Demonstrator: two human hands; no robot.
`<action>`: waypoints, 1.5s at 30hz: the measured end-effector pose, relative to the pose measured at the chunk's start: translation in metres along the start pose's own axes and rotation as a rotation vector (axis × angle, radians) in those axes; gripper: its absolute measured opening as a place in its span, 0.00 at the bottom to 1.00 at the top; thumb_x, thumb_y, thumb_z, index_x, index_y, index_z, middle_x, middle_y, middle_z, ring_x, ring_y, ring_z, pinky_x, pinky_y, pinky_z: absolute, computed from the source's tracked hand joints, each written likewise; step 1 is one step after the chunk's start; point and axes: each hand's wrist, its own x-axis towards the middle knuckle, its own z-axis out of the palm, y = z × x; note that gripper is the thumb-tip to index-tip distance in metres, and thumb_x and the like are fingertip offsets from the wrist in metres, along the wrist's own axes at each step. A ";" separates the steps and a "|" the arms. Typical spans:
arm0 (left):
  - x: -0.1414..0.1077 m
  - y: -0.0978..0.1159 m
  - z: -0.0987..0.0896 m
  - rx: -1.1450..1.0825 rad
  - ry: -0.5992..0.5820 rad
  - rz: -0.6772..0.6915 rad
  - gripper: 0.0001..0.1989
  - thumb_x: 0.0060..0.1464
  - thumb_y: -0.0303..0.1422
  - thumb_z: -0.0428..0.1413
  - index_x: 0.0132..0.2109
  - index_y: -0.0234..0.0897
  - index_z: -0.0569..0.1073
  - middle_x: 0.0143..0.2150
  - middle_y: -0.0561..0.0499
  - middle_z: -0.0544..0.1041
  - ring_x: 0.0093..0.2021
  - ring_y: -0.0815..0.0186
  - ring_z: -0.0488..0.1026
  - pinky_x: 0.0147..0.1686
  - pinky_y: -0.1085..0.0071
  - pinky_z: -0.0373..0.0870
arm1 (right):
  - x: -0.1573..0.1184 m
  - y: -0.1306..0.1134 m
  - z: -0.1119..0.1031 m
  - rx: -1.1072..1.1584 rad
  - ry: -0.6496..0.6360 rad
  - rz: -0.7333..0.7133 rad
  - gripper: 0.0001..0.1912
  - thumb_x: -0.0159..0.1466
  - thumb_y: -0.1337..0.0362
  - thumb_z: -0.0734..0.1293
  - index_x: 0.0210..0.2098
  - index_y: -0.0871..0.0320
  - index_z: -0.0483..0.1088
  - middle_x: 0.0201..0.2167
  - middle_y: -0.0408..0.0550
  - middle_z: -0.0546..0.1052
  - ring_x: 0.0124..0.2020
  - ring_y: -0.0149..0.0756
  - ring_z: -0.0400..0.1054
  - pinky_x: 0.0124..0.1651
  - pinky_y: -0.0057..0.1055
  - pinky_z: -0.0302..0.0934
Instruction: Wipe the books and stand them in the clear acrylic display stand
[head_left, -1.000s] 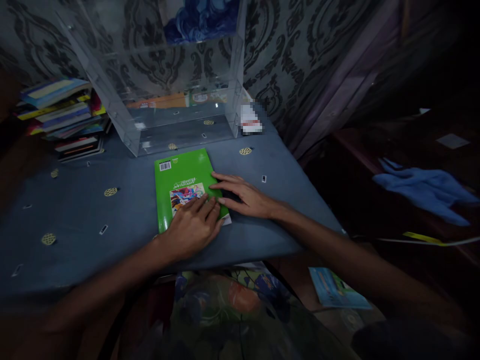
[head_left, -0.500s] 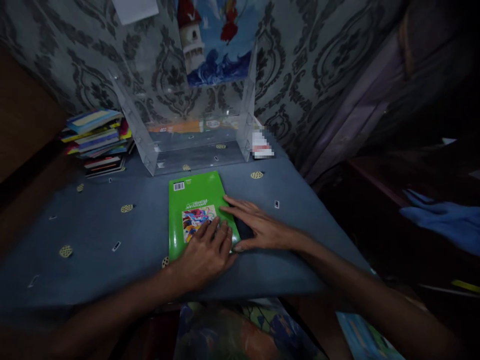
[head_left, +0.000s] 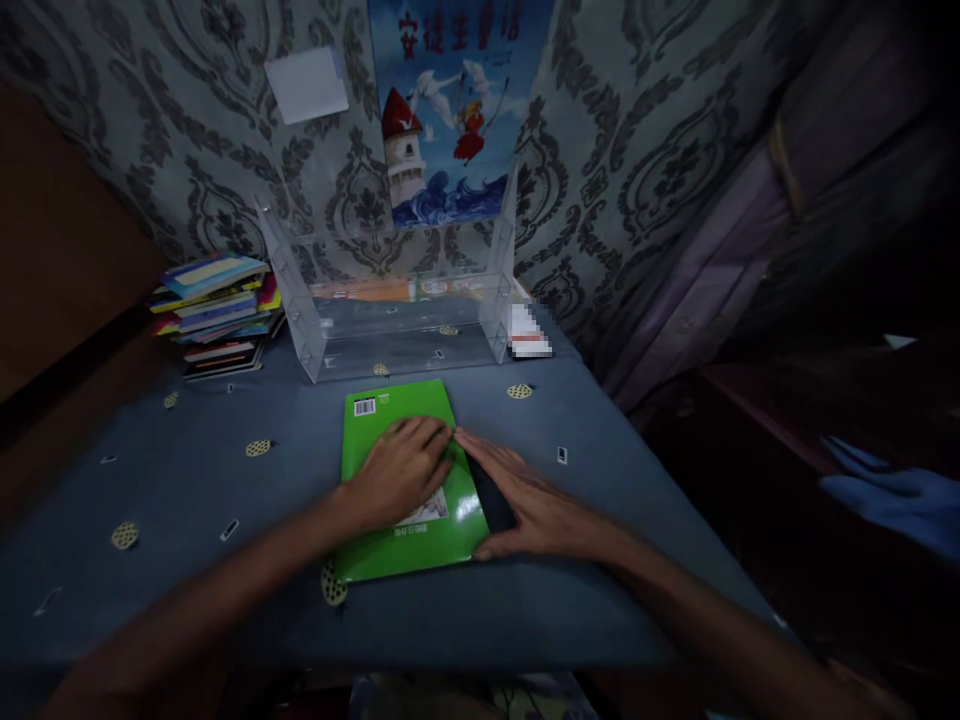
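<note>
A green book (head_left: 405, 555) lies flat on the cloth-covered table, a barcode near its far left corner and its printing upside down to me. My left hand (head_left: 405, 465) rests palm down on the cover, its slightly bent fingers reaching towards the book's right edge and hiding most of the cover picture. Along that right edge lies my right hand (head_left: 532, 505), thumb near the lower right corner and fingertips farther up, with a wide gap between. The fingertips of both hands meet or nearly meet at the edge.
A clear plastic stand (head_left: 409, 345) stands beyond the book. At the back left is a stack of books (head_left: 221, 310). A picture poster (head_left: 450, 130) and a white paper (head_left: 307, 85) are on the patterned wall. A blue glove-like item (head_left: 892, 500) lies at right.
My left hand has slid up the cover, away from me, uncovering the book's near part. My right hand stays at the right edge. The view has tilted upward, showing more wall.
</note>
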 end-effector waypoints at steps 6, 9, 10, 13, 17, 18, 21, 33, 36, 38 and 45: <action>0.033 -0.030 0.015 0.026 0.007 -0.056 0.20 0.67 0.37 0.50 0.59 0.31 0.70 0.58 0.38 0.74 0.57 0.54 0.72 0.56 0.57 0.67 | 0.000 0.003 0.003 0.005 -0.015 0.001 0.58 0.58 0.38 0.71 0.75 0.51 0.38 0.76 0.58 0.44 0.76 0.54 0.39 0.74 0.55 0.42; 0.038 -0.037 0.020 -0.004 0.024 -0.069 0.21 0.67 0.38 0.50 0.61 0.31 0.69 0.59 0.38 0.74 0.58 0.54 0.72 0.56 0.56 0.67 | 0.001 0.004 0.000 0.012 -0.018 -0.003 0.57 0.57 0.38 0.72 0.74 0.51 0.44 0.76 0.58 0.46 0.75 0.54 0.39 0.74 0.55 0.42; 0.038 -0.038 0.022 -0.017 0.035 -0.069 0.21 0.66 0.38 0.50 0.61 0.30 0.69 0.59 0.38 0.74 0.58 0.54 0.71 0.57 0.55 0.67 | 0.002 0.004 -0.002 0.016 -0.028 -0.008 0.56 0.57 0.38 0.72 0.74 0.51 0.44 0.75 0.58 0.46 0.75 0.54 0.39 0.74 0.55 0.43; 0.035 -0.040 0.028 -0.068 0.088 -0.065 0.21 0.67 0.35 0.50 0.62 0.30 0.67 0.60 0.37 0.73 0.60 0.54 0.71 0.58 0.54 0.67 | 0.013 0.008 -0.009 0.004 -0.056 -0.022 0.50 0.63 0.40 0.68 0.74 0.53 0.45 0.75 0.57 0.48 0.76 0.51 0.39 0.74 0.53 0.43; 0.030 -0.049 0.039 -0.199 0.197 -0.055 0.20 0.66 0.26 0.45 0.63 0.33 0.67 0.59 0.40 0.75 0.59 0.59 0.72 0.58 0.56 0.70 | 0.044 0.022 -0.014 -0.073 0.004 -0.018 0.40 0.71 0.44 0.59 0.73 0.60 0.49 0.74 0.61 0.52 0.75 0.49 0.43 0.74 0.53 0.45; 0.029 -0.052 0.041 -0.233 0.219 -0.048 0.21 0.66 0.25 0.45 0.63 0.33 0.66 0.58 0.40 0.76 0.59 0.60 0.73 0.58 0.56 0.70 | 0.053 0.027 -0.014 -0.091 0.033 -0.018 0.39 0.71 0.45 0.59 0.73 0.62 0.50 0.73 0.62 0.53 0.75 0.50 0.44 0.74 0.53 0.46; 0.028 -0.059 0.046 -0.296 0.261 -0.038 0.23 0.64 0.23 0.44 0.65 0.32 0.64 0.60 0.39 0.75 0.61 0.60 0.72 0.60 0.56 0.70 | 0.081 0.042 -0.011 -0.131 0.099 -0.011 0.38 0.71 0.46 0.58 0.72 0.63 0.51 0.72 0.64 0.55 0.74 0.52 0.46 0.72 0.56 0.48; -0.004 -0.092 0.033 -0.254 0.008 -0.318 0.25 0.68 0.41 0.48 0.67 0.34 0.64 0.69 0.39 0.66 0.70 0.56 0.61 0.70 0.52 0.56 | 0.108 0.058 -0.009 -0.281 0.150 0.125 0.40 0.70 0.42 0.58 0.72 0.60 0.53 0.71 0.61 0.58 0.73 0.51 0.49 0.72 0.56 0.46; -0.017 -0.106 0.032 -0.347 -0.033 -0.369 0.27 0.69 0.42 0.46 0.69 0.35 0.61 0.72 0.41 0.61 0.73 0.56 0.54 0.71 0.52 0.52 | 0.108 0.055 -0.010 -0.309 0.122 0.159 0.40 0.70 0.43 0.57 0.72 0.62 0.53 0.72 0.61 0.58 0.73 0.50 0.49 0.72 0.54 0.46; -0.022 -0.112 0.036 -0.412 -0.013 -0.377 0.27 0.69 0.42 0.46 0.70 0.36 0.61 0.72 0.42 0.60 0.74 0.56 0.51 0.72 0.51 0.50 | 0.107 0.054 -0.012 -0.320 0.112 0.159 0.39 0.70 0.44 0.57 0.72 0.61 0.52 0.72 0.61 0.57 0.74 0.50 0.48 0.72 0.55 0.46; -0.030 -0.126 0.059 -0.647 0.202 -0.352 0.25 0.68 0.34 0.43 0.70 0.37 0.61 0.70 0.43 0.65 0.71 0.59 0.60 0.71 0.53 0.55 | 0.119 0.012 -0.010 -0.410 0.106 0.040 0.32 0.71 0.57 0.60 0.71 0.63 0.54 0.73 0.61 0.55 0.75 0.50 0.43 0.73 0.57 0.41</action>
